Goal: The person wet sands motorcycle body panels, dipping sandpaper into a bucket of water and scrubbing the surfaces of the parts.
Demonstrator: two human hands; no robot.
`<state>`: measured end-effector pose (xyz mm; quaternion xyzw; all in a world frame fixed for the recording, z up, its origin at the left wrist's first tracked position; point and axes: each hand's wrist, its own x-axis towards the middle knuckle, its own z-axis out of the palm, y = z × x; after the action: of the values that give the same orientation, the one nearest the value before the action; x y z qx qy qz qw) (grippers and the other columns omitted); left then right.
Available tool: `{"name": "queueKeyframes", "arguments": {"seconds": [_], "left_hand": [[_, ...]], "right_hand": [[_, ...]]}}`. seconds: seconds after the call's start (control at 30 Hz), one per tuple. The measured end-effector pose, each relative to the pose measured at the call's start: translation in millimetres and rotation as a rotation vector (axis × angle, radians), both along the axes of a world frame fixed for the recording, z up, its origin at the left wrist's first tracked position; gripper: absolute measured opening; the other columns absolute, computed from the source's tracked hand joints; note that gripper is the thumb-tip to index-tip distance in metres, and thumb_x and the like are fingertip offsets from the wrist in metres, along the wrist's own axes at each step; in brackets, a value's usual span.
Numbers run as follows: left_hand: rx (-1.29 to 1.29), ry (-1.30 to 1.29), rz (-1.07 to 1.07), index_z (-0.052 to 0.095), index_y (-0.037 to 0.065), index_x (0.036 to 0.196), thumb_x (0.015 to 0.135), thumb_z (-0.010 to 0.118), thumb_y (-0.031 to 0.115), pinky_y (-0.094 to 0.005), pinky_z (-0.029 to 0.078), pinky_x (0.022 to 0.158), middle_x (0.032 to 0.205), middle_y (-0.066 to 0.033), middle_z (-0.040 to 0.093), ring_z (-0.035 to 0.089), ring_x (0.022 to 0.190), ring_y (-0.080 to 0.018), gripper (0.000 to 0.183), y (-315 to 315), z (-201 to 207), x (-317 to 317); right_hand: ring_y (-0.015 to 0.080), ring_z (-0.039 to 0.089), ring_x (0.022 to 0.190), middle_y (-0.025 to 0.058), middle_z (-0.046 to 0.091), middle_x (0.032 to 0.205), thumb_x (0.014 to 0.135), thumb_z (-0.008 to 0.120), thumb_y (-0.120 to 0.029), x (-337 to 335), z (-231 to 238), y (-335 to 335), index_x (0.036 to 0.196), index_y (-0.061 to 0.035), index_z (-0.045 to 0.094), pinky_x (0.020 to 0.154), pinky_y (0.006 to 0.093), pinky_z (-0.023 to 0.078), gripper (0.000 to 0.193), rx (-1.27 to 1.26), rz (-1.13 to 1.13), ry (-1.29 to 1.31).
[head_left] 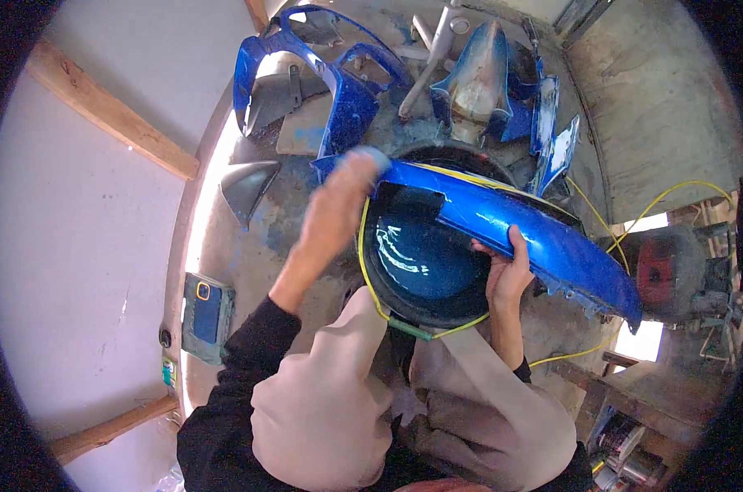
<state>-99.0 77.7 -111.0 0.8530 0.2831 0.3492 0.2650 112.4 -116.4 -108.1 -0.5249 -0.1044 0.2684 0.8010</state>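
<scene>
A long, glossy blue motorbike fairing panel [490, 215] lies slantwise above a round black basin [442, 318] of dark water. My right hand [509, 275] grips the panel's near edge, thumb on its painted face. At the panel's left end is my left hand [336, 201], smeared by motion. Its fingers press a blue-grey pad [376, 158] against that end; the blur hides what kind of pad it is. The basin stands between my knees, with a yellow cord and a green handle [410, 330] at its near side.
Beyond the basin lie a blue front fairing frame [339, 107], a blue-edged cowl [476, 78] and narrow blue panels [545, 115]. A grey pointed piece [248, 187] and a phone [205, 316] are on the left. A yellow hose [675, 187] and machine [663, 271] stand right.
</scene>
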Motion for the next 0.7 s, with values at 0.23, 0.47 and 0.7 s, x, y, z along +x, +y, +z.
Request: {"name": "queueKeyframes", "arguments": {"seconds": [0.23, 0.47, 0.7], "left_hand": [[0.032, 0.04, 0.115, 0.055, 0.008, 0.139, 0.09, 0.058, 0.001, -0.0425, 0.04, 0.113, 0.145, -0.017, 0.051, 0.045, 0.138, -0.0343, 0.05, 28.0, -10.7, 10.7], [-0.015, -0.077, 0.012, 0.059, 0.01, 0.134, 0.094, 0.05, -0.001, -0.043, 0.041, 0.112, 0.139, -0.018, 0.056, 0.048, 0.136, -0.0347, 0.043, 23.5, -13.7, 3.8], [-0.184, -0.113, 0.165, 0.06, 0.01, 0.135, 0.089, 0.05, -0.007, -0.0435, 0.036, 0.115, 0.145, -0.014, 0.055, 0.044, 0.14, -0.0337, 0.05, 18.4, -9.6, 2.9]], "right_hand": [[0.0303, 0.071, 0.075, 0.0206, 0.07, 0.092, 0.099, 0.056, -0.025, -7.9, 6.7, 5.2, 0.108, 0.0072, 0.06, 0.07, 0.0387, 0.059, 0.034, -0.028, 0.004, -0.032], [0.0314, 0.069, 0.071, 0.02, 0.069, 0.09, 0.099, 0.055, -0.02, -3.0, -1.4, 0.2, 0.109, 0.008, 0.058, 0.064, 0.0402, 0.059, 0.03, 0.018, 0.057, -0.029], [0.0316, 0.069, 0.067, 0.0214, 0.068, 0.089, 0.098, 0.055, -0.018, -10.8, -1.1, -2.4, 0.108, 0.0087, 0.057, 0.063, 0.0405, 0.059, 0.029, 0.046, 0.004, -0.078]]}}
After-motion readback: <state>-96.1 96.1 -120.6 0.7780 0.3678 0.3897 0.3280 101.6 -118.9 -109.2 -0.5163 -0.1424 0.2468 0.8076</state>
